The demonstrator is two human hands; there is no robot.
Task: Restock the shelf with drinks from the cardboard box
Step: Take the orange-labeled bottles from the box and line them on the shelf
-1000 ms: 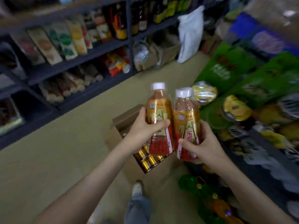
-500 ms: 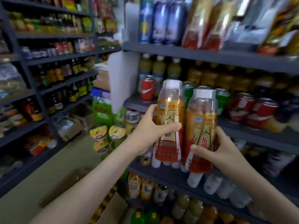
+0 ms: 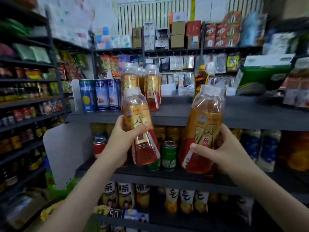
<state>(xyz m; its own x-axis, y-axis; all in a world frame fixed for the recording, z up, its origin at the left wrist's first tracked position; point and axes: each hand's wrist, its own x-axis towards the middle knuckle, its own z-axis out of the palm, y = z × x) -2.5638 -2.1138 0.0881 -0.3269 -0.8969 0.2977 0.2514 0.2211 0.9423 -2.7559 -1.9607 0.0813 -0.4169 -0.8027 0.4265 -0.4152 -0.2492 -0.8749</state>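
My left hand (image 3: 122, 141) grips an amber tea bottle (image 3: 139, 126) with a gold and red label, tilted a little to the left. My right hand (image 3: 220, 154) grips a second, matching bottle (image 3: 203, 131), held close to the camera and leaning right. Both bottles are raised in front of the dark grey top shelf (image 3: 175, 113), where several bottles of the same tea (image 3: 151, 87) stand at the left. The cardboard box is out of view.
Blue cans (image 3: 100, 95) stand left of the tea bottles on the top shelf. A dark bottle (image 3: 200, 81) stands behind it. Red and green cans (image 3: 168, 155) fill the shelf below. More shelving (image 3: 30, 101) runs along the left.
The view has swung up from the floor and box to the shelves. Both hands have lifted their bottles to top-shelf height and moved them apart.
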